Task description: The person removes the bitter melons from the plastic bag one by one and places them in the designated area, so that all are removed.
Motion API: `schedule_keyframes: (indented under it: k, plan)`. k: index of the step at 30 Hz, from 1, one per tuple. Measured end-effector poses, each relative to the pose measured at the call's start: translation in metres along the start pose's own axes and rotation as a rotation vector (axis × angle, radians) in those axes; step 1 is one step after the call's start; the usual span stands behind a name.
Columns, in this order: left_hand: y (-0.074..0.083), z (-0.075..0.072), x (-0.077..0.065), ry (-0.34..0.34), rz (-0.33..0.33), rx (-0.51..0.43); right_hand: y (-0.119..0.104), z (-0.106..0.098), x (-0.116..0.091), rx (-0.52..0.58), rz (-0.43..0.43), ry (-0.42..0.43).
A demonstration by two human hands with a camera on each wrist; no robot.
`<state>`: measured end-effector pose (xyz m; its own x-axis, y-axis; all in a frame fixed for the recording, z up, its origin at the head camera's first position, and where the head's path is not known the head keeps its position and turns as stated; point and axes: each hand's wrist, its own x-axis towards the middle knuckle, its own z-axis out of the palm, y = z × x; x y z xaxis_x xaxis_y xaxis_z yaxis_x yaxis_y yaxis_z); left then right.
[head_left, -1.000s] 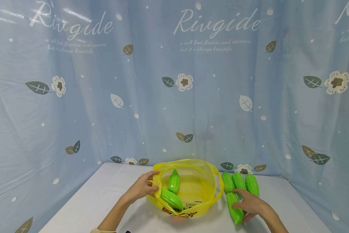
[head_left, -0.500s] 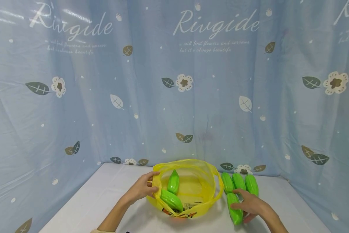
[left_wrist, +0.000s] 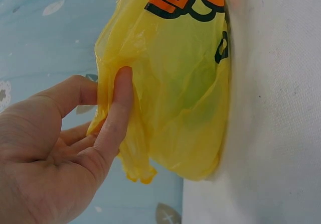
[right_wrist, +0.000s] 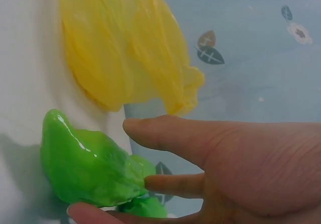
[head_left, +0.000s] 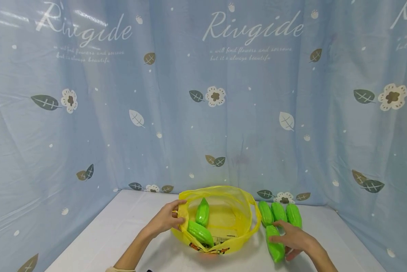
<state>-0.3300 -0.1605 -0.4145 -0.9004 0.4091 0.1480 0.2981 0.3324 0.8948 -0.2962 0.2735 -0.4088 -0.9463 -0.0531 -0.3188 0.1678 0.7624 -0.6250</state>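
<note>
A yellow plastic bag (head_left: 239, 241) stands with its mouth spread wide in the head view. My left hand (head_left: 166, 219) pinches its left rim between thumb and fingers; the left wrist view shows the thin film (left_wrist: 170, 98) bunched there. Two glossy green gourds, an upright one (head_left: 202, 213) and a slanted one (head_left: 200, 233), lie inside the bag. To the bag's right, my right hand (head_left: 293, 240) is spread over another green gourd (head_left: 274, 249) on the table. In the right wrist view the thumb stands apart from this gourd (right_wrist: 85, 163), with fingers along its far side.
Several more green gourds (head_left: 266, 213) lie in a row behind the right hand, near the curtain. A blue patterned curtain (head_left: 244, 143) closes off the back and sides. The white table (head_left: 98, 234) carries everything.
The gourd under my right hand has shifted very slightly to the right. My left hand and the bag hold their place.
</note>
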Motion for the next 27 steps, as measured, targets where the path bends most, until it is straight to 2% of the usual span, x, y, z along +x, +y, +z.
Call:
schedule_keyframes:
  k: [11, 18, 27]
  plan:
    - [-0.002, -0.001, 0.001, -0.003, -0.005, -0.016, 0.0, -0.01, -0.004, -0.018, -0.007, 0.012]
    - [-0.002, -0.002, -0.002, -0.003, -0.013, -0.028, -0.004, -0.01, -0.002, -0.057, -0.072, 0.081]
    - [0.001, -0.002, -0.001, 0.001, -0.009, -0.032, -0.014, -0.012, -0.008, -0.091, -0.114, 0.144]
